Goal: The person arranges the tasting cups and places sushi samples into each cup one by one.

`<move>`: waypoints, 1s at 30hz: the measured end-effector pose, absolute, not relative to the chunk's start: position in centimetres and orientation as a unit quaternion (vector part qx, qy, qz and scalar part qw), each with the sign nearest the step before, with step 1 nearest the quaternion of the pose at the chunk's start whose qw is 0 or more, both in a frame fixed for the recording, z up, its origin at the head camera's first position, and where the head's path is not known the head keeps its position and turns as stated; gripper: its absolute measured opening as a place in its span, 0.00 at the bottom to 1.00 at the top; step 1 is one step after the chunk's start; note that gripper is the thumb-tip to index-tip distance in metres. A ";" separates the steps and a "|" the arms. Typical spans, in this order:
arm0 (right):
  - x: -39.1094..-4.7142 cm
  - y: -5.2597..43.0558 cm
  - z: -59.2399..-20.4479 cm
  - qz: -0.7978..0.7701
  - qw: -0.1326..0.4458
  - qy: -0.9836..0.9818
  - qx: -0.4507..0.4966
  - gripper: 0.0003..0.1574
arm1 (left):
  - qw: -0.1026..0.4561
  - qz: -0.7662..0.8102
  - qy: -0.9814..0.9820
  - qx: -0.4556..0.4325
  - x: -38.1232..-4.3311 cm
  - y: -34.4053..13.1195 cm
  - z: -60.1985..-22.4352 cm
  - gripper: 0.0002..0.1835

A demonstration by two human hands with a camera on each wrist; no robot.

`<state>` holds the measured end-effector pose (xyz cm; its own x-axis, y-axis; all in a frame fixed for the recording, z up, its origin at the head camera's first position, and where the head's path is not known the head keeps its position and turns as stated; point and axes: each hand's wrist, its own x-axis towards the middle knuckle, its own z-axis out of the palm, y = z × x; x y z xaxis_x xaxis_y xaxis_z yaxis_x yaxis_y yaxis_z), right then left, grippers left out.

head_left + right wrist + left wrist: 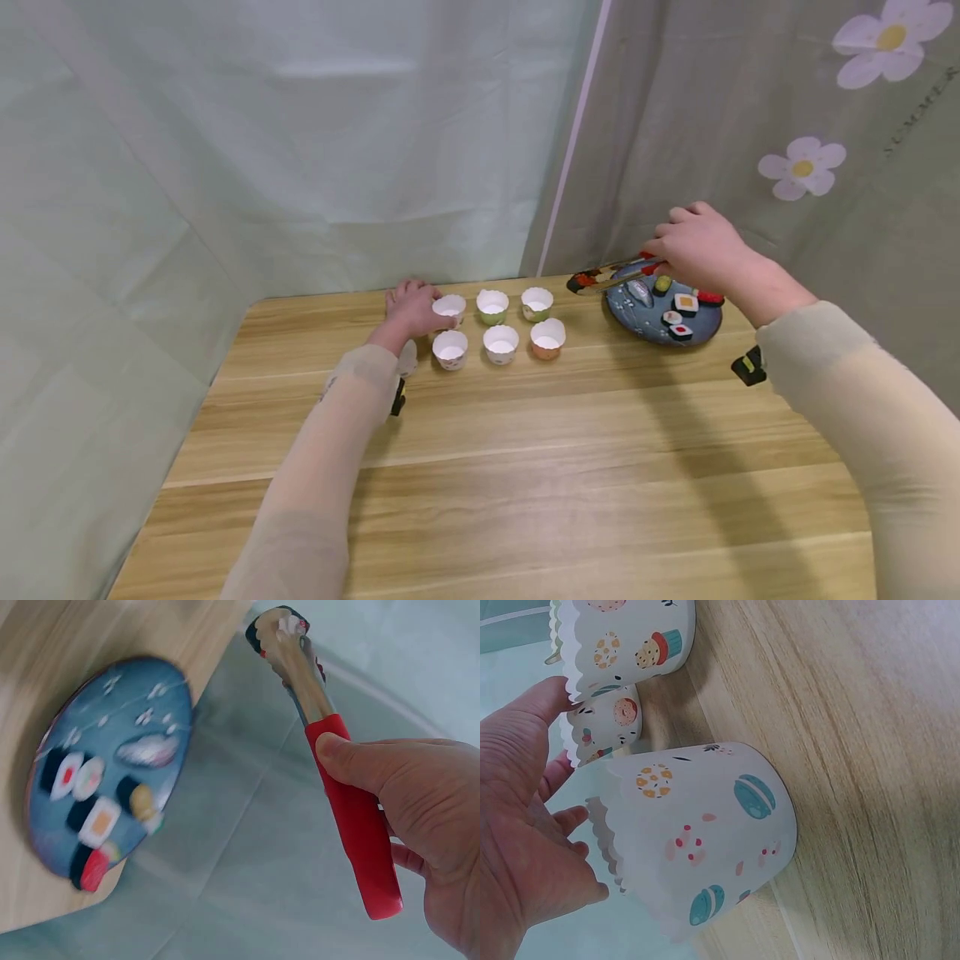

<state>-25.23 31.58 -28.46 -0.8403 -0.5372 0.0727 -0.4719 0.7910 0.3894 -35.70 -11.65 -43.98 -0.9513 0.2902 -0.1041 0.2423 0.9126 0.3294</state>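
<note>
My left hand [412, 310] is at the back-left white paper baking cup [604, 720], its thumb and a finger on either side of the rim. A larger-looking patterned cup [697, 825] stands close below that hand, partly behind the wrist in the head view. My right hand [701, 246] grips red-handled tongs [352, 817] above the back edge of the table. Between the tongs' tips is a sushi piece [585, 282] with a dark wrap and orange top. Under the right hand lies a blue oval plate [637, 325] bearing several sushi pieces [685, 304].
More baking cups stand in two rows: green ones [492, 307] at the back, a white one [500, 344] and an orange one [547, 337] in front. Behind the wooden table [525, 467] hangs a pale curtain [375, 150]. Black wrist mounts [748, 367] sit on both arms.
</note>
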 end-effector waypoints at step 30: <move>-31.0 17.9 -30.8 -0.193 0.151 -0.906 0.345 0.19 | 0.073 0.151 0.976 0.138 -35.4 -11.2 -43.8 0.38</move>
